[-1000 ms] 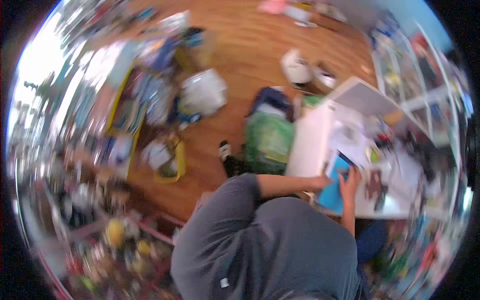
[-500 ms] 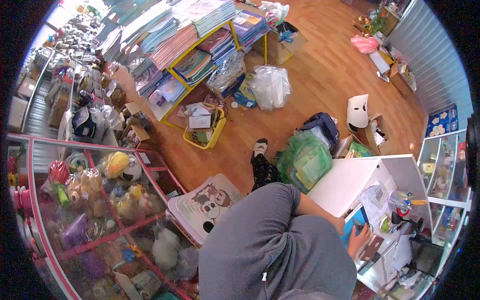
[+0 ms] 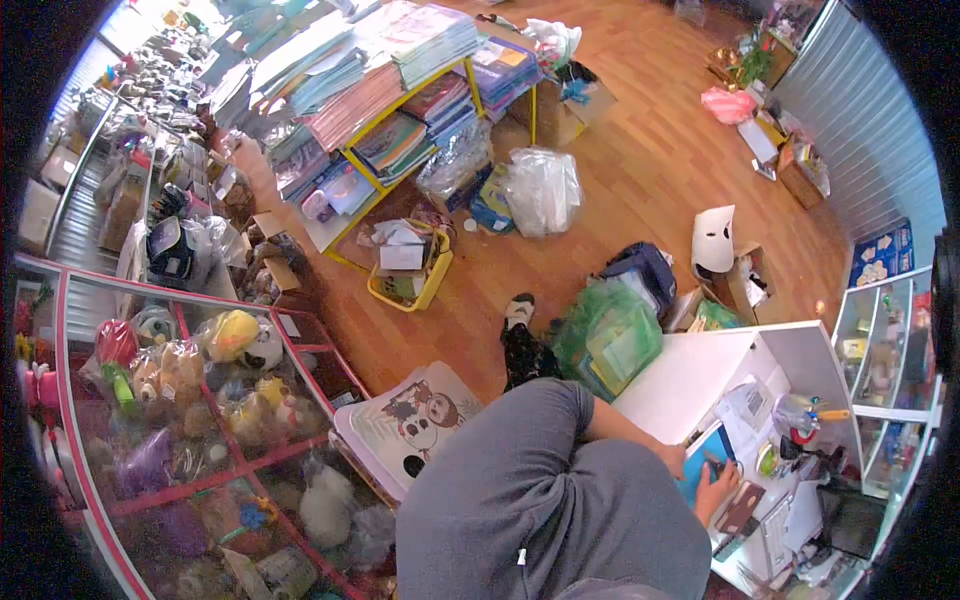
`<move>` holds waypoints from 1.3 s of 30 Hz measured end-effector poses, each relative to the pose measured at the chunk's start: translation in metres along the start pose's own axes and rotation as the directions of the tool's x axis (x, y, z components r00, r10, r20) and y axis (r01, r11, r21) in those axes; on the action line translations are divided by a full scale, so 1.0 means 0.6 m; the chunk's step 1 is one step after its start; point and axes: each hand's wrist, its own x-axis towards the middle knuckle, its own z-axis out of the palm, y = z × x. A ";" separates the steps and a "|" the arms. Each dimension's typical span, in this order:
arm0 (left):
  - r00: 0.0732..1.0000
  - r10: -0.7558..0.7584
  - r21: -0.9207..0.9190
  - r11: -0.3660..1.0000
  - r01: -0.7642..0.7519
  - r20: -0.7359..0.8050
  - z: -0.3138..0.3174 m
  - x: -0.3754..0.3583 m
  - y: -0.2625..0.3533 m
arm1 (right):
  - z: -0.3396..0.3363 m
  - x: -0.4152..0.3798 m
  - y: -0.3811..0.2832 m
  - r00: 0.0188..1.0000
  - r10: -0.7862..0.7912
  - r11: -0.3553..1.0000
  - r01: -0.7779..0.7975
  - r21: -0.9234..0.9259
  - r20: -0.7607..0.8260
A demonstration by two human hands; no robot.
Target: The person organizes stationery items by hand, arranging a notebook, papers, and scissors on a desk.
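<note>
On the right, a flat blue item (image 3: 712, 442) lies tilted over the edge of the white desk. My left hand (image 3: 673, 458) is closed at its near edge, fingers partly hidden. My right hand (image 3: 716, 490) rests at its lower side, fingers curled around a small dark object (image 3: 714, 467) too small to name. A brown case (image 3: 741, 506) lies beside the right hand. My grey-clothed leg (image 3: 510, 480) hides part of the desk front and the forearms.
White desk (image 3: 690, 362) with papers (image 3: 745, 408), pen holder (image 3: 800, 418) and keyboard (image 3: 775, 530). Green bag (image 3: 608, 335) beside it, yellow basket (image 3: 432, 285) on the floor, glass toy case (image 3: 240, 465) at left, book rack (image 3: 475, 88) behind.
The view has shifted slightly, so most of the scene sits a little lower. Both hands stay at the blue item, with the right hand's fingers slightly moved.
</note>
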 end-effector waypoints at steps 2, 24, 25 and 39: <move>0.989 -0.142 -0.338 0.934 0.120 -0.042 -0.031 -0.062 0.061 | -0.018 0.002 -0.019 0.999 0.039 0.999 -0.040 0.026 0.033; 0.975 0.001 -0.220 0.974 -0.051 -0.221 0.011 -0.009 0.038 | -0.032 -0.005 0.027 0.915 0.371 0.856 -0.403 0.324 0.158; 0.978 -0.015 -0.235 0.971 -0.035 -0.207 0.011 -0.006 0.034 | -0.045 -0.003 0.001 0.864 0.435 0.762 -0.503 0.407 0.253; 0.992 -0.056 -0.539 0.842 -0.016 -0.116 0.024 0.011 -0.005 | -0.051 -0.037 -0.021 0.856 0.454 0.674 -0.511 0.533 0.246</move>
